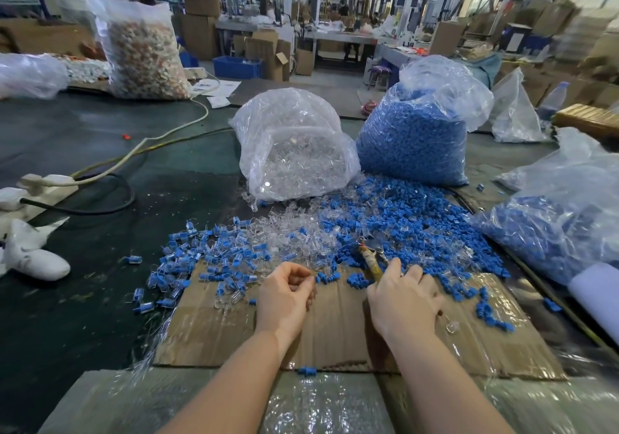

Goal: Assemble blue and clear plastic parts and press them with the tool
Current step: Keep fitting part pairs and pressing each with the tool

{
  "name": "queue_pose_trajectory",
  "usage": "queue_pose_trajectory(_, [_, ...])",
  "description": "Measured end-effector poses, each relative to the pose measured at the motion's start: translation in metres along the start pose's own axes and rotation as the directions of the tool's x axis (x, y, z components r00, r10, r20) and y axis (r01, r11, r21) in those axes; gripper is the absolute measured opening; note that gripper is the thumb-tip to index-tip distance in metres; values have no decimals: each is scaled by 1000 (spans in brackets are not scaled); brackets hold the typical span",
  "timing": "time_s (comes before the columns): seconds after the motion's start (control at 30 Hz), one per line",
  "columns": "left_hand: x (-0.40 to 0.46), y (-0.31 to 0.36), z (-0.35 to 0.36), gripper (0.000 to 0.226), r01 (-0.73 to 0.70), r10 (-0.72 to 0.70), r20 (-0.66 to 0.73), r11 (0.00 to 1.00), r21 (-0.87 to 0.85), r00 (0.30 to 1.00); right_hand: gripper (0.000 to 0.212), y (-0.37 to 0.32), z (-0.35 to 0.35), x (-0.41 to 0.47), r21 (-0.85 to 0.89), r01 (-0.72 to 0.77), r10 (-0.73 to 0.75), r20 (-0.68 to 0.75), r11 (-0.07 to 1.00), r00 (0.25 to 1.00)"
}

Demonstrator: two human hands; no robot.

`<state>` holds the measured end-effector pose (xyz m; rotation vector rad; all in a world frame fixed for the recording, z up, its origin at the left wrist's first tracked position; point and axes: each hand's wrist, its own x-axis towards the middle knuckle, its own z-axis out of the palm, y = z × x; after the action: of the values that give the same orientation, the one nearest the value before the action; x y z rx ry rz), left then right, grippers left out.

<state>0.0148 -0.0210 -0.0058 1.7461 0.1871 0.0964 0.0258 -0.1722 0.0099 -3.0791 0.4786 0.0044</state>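
Observation:
My left hand (284, 296) hovers over the cardboard sheet (335, 340), fingers curled, pinching what looks like a small clear part; the part is hard to make out. My right hand (403, 296) grips the yellowish handle of the pliers-like tool (370, 259), whose metal jaws point into the parts. Loose blue parts (418, 226) spread ahead and to the right. Loose clear parts (291, 232) lie in the middle. Joined blue-and-clear pieces (201, 259) are heaped at the left.
A bag of clear parts (294, 145) and a bag of blue parts (415, 132) stand behind the piles. Another bag with blue parts (562, 219) lies at the right. Cables and a power strip (47, 185) lie left, near white cloth (33, 259).

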Motion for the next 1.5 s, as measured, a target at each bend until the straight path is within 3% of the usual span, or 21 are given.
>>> queue_pose_trajectory(0.13, [6, 7, -3, 6, 91, -91, 4, 987, -132, 996, 34, 1, -16, 0, 76, 73, -71, -33, 994, 997])
queue_pose_trajectory(0.2, [10, 11, -5, 4, 143, -144, 11, 968, -204, 990, 27, 1, -26, 1, 230, 144, -149, 5, 962, 989])
queue_pose_trajectory(0.3, [17, 17, -6, 4, 189, -193, 17, 935, -301, 981, 19, -1, -46, -4, 614, 108, -288, 201, 782, 936])
queue_pose_trajectory(0.4, [26, 21, -7, 4, 205, -219, 4, 908, -364, 976, 20, -1, -60, -14, 750, -60, -378, 400, 659, 835])
queue_pose_trajectory(0.53, [34, 21, -9, 3, 213, -241, -20, 890, -402, 970, 16, 1, -62, -18, 807, -166, -433, 464, 567, 773])
queue_pose_trajectory(0.63, [34, 23, -11, 4, 203, -239, -44, 897, -392, 970, 3, 4, -62, -17, 811, -155, -499, 485, 565, 719])
queue_pose_trajectory(0.8, [31, 28, -14, 6, 195, -233, -63, 912, -362, 971, 26, 4, -58, -18, 821, -147, -545, 488, 552, 682])
queue_pose_trajectory(1.0, [32, 32, -18, 4, 199, -240, -99, 930, -309, 966, 46, 3, -58, -20, 837, -158, -549, 473, 523, 689])
queue_pose_trajectory(1.5, [34, 38, -23, 5, 237, -260, -64, 938, -251, 963, 39, -3, -64, -23, 803, -26, -548, 429, 595, 718])
